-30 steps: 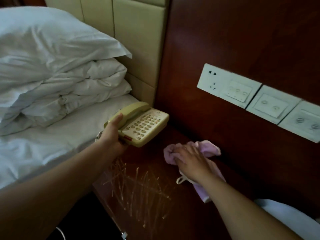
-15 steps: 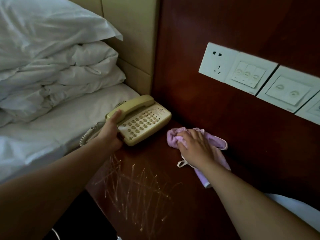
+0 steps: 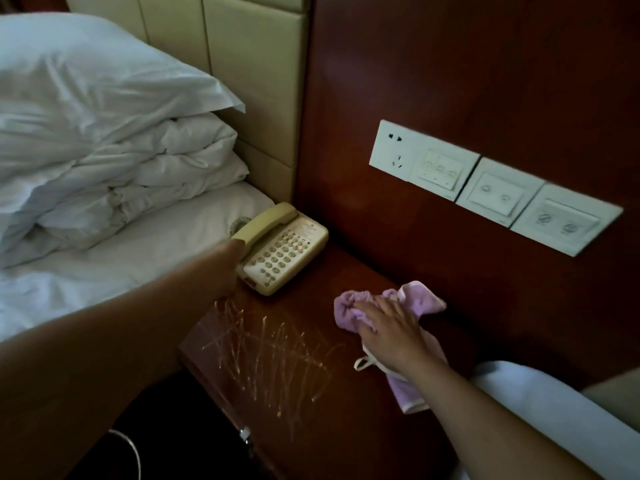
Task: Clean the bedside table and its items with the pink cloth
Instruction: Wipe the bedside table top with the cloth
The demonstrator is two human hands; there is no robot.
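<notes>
1. The bench (image 3: 311,344) is dark, glossy red-brown wood with a patch of pale, criss-crossed scratches near its front left edge.
2. The cloth (image 3: 420,299) is pink, soft and bunched, with a pale hem and a small loop. It lies on the right half of the bench, close to the wood wall panel (image 3: 450,81), and its long axis runs from the back left to the front right.
3. The right hand (image 3: 391,330) lies flat on the cloth with fingers spread, palm pressing it down onto the wood.
4. The phone (image 3: 284,251) is cream plastic, a rounded box with a grid of round keys and its handset in the cradle. It sits at the bench's back left corner, long axis angled from the front left to the back right.
5. The left hand (image 3: 230,268) is at the phone's near left end. It is blurred and mostly hidden by the forearm, so whether it grips the phone cannot be told.
6. White plastic switch plates (image 3: 491,188) line the panel. Rumpled white bedding (image 3: 104,150) lies left.
</notes>
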